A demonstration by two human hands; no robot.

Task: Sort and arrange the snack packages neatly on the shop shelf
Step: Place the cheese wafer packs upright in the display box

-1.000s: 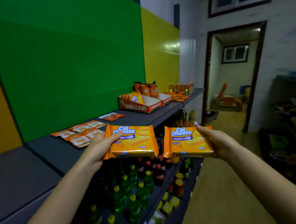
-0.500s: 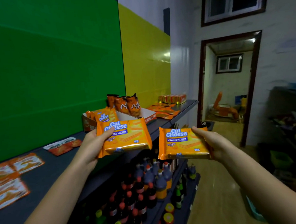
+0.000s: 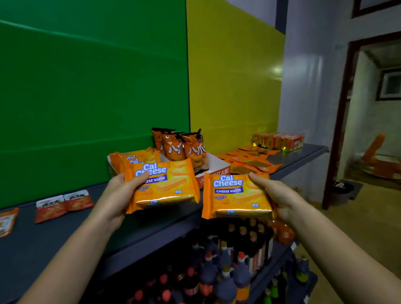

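Your left hand (image 3: 118, 198) grips one flat orange foil wafer packet (image 3: 166, 188), right hand (image 3: 279, 195) a second packet (image 3: 234, 197); white cardboard tray (image 3: 111, 167) of matching packets just beyond left fingers (image 3: 136, 179).

Legible print: the left wafer pack (image 3: 164, 186), gripped by the left hand (image 3: 120, 198), bears "Cal Cheese" in white-and-blue lettering above a purple band reading "…ESE WAFER", whose first letters lie under the thumb. White characters "钙芝" stand at its lower right corner. The right wafer pack (image 3: 235, 196), gripped by the right hand (image 3: 278, 196), shows "Cal Cheese", "CHEESE WAFER" in full, "钙芝", and a partial "Cal" on its lower edge. The boxed packs (image 3: 135, 158) behind show only "Cal". The chip bags (image 3: 183, 148) carry large white Chinese characters, the first reading "八". The cardboard box (image 3: 215, 172) front has white Chinese characters, partly hidden. Print on the red sachets (image 3: 63, 205) is too small to read.
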